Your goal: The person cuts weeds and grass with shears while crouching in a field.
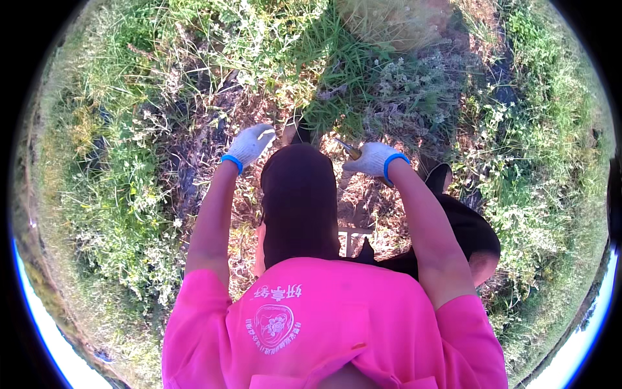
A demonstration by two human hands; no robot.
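Observation:
My left hand (250,144), in a white knit glove with a blue cuff, is held low over the dry ground cover. A pale, thin strip shows at its fingers; whether they grip it I cannot tell. In my right hand (371,159), gloved the same way, is a tool with a yellowish-brown handle (354,153) and a narrow metal tip (342,143) that points toward the upper left. Most of the tool is hidden by the hand. Between the hands are my knee in dark trousers (299,204) and a dark shoe (301,135).
Tall grass and weeds (340,73) grow in front, with more on both sides. Dark plastic sheeting (187,180) lies partly covered at the left, and more (503,87) at the upper right. A light metal frame (354,232) shows beside my leg.

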